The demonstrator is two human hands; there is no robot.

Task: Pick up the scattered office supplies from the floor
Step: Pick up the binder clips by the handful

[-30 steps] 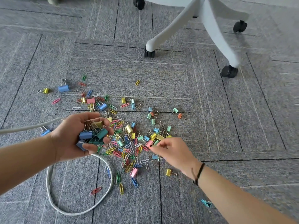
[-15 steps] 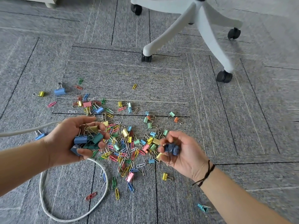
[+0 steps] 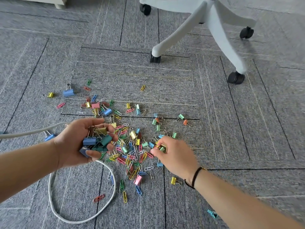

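Note:
A heap of coloured paper clips and small binder clips (image 3: 130,151) lies scattered on the grey carpet. My left hand (image 3: 77,142) is palm up over the heap's left edge and cups a bunch of binder clips (image 3: 97,139), blue, green and yellow. My right hand (image 3: 173,156) is down at the heap's right edge, its fingers curled round small clips (image 3: 161,147), yellowish and green. Stray clips lie apart: a blue binder clip (image 3: 68,92), a yellow one (image 3: 50,95), another yellow one (image 3: 173,180) near my right wrist.
A white cable (image 3: 54,210) loops on the carpet under my left forearm. A white office chair base (image 3: 212,22) with black castors stands at the back right; its nearest castor (image 3: 155,58) is beyond the heap. A teal clip (image 3: 212,214) lies by my right forearm.
My right hand, which was lifted palm up with a dark clip half a second ago, has turned over and gone back down onto the heap. The left hand still cups its bunch.

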